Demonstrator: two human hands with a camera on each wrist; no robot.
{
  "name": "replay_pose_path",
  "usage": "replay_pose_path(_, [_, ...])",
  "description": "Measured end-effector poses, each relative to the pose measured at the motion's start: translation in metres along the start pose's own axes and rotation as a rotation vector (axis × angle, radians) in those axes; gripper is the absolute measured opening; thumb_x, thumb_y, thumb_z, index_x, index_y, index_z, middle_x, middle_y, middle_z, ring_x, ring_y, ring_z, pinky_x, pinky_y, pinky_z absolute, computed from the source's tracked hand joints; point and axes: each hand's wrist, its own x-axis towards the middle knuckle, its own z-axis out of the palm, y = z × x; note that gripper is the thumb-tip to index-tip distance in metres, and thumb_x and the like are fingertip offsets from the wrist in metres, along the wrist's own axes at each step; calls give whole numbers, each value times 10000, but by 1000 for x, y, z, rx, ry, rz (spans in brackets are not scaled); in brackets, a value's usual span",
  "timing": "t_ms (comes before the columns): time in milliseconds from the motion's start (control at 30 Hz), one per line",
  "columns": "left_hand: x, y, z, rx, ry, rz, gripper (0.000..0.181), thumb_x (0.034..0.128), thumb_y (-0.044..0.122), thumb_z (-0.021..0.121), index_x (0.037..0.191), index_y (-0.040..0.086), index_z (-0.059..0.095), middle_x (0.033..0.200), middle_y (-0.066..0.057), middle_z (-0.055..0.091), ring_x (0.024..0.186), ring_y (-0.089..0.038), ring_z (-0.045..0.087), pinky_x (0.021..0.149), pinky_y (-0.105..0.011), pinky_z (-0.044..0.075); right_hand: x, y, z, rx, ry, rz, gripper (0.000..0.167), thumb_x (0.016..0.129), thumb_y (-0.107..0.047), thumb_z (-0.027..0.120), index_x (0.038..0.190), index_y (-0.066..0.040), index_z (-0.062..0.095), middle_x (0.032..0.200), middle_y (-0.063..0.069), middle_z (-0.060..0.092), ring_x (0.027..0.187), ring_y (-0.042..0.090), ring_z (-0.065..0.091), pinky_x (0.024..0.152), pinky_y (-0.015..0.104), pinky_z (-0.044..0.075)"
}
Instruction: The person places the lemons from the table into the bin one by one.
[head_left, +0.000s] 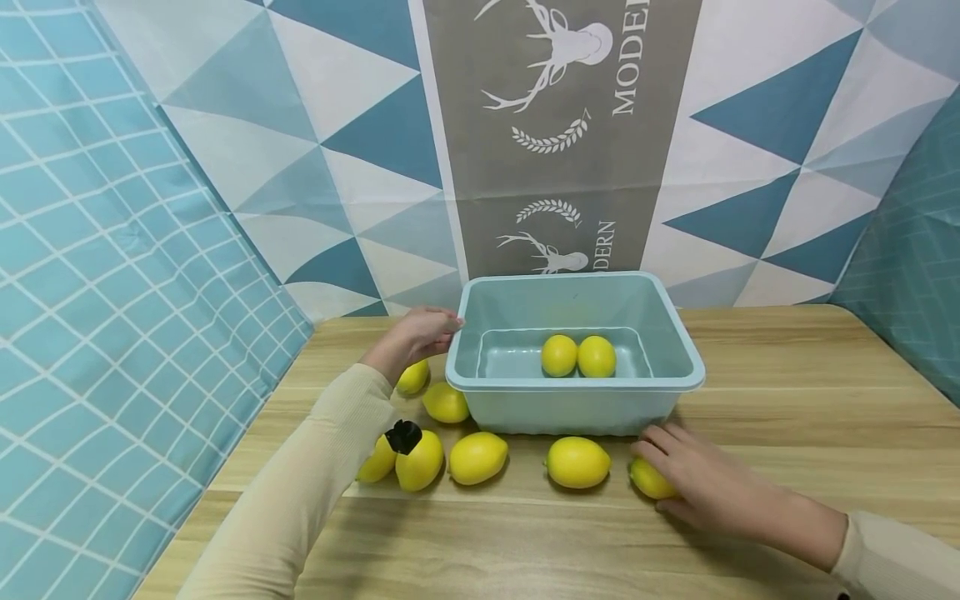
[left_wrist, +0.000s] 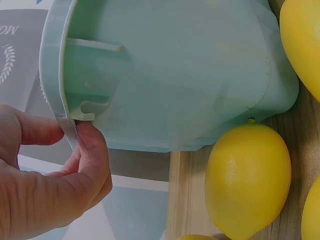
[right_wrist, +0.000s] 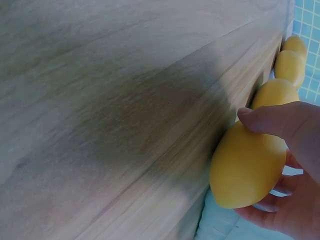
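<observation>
A light blue-green plastic bin (head_left: 562, 412) stands on the wooden table with two yellow lemons (head_left: 558, 356) inside. My left hand (head_left: 423, 332) pinches the bin's left rim; in the left wrist view the thumb and fingers of that hand (left_wrist: 65, 170) close on the rim's edge. At the bin's front right corner, my right hand (head_left: 708, 479) curls round a lemon (head_left: 649, 478) lying on the table. In the right wrist view the thumb and fingers of the hand (right_wrist: 295, 150) lie on opposite sides of that lemon (right_wrist: 247, 167).
Several more lemons lie on the table: one (head_left: 577, 462) before the bin, another (head_left: 478, 457) left of it, others near the left forearm, such as one (head_left: 446, 402) beside the bin's left side. A patterned cloth wall (head_left: 360, 167) rises behind the table (head_left: 795, 400).
</observation>
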Motion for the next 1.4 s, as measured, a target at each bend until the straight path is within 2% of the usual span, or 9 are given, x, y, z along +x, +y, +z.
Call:
replay_pose_path(267, [0,-1,1,2,-1,-9,398,980,139,510,1358,22,474,1058,-60,525,776,-94,498,660,-127,507,-4,1,1,64,-58,-15,604,651,-197,868,1167,-180,553,1103,-49,536,984,136,535,830,410,547])
replay_pose_path(433, [0,-2,1,6,1,-5,397,982,148,510,1357,22,479,1044,-53,529,750,-85,498,656,-122,506,-5,2,-1,44,-60,-65,585,658,-169,854,1158,-208,552,1093,-58,523,958,113,506,793,391,544])
replay_pose_path(667, [1,-1,-1,4,1,-5,402,979,150,513,1362,30,480,1032,-47,528,722,-71,493,639,-112,497,-3,1,-12,23,-103,-129,562,691,-184,834,1179,-217,557,1128,-61,532,988,126,488,825,397,540])
replay_pose_path(1067, [2,-1,-1,-1,3,-10,420,983,165,513,1379,33,468,1103,-73,539,729,-74,498,650,-119,501,5,-3,-33,-42,-55,-230,598,613,-197,882,1124,-234,572,1071,-73,544,934,107,482,739,307,523])
replay_pose_path(1233, [2,-1,-1,-4,-1,-3,411,983,159,510,1370,27,474,1101,-76,540,726,-69,496,649,-119,501,7,-5,-39,-61,-63,-249,593,641,-226,871,1155,-254,576,1085,-80,544,940,101,485,738,315,508])
replay_pose_path(1400, [1,0,-1,-4,-1,-3,419,983,155,507,1380,27,463,1169,-103,538,729,-67,497,646,-118,501,9,-8,-46,-72,-63,-254,596,656,-243,867,1176,-281,579,1102,-80,556,947,106,485,751,318,512])
